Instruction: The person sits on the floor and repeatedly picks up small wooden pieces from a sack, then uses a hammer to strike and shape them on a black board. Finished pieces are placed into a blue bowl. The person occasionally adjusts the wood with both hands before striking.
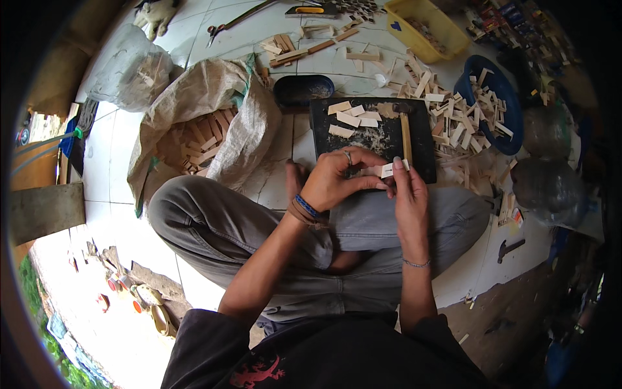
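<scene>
Over my lap, both hands meet at a small pale wooden piece (389, 170) with a dark mark on its face. The fingers and thumb of my left hand (335, 176) close on its left end. My right hand (411, 191) pinches the other end between thumb and fingers. Just beyond them lies a dark board (372, 146) bearing several loose flat wooden pieces (350, 119). A hammer (407, 139) rests along its right side, handle toward me. My curled fingers hide part of the held piece.
Left of the board, an open woven sack (249, 136) holds wooden pieces. A blue basin (512, 113) and a heap of pieces (457, 120) lie right. Beyond are a dark oval tray (303, 91), a yellow tub (427, 29) and a handsaw (311, 11). A cat (155, 16) lies far left.
</scene>
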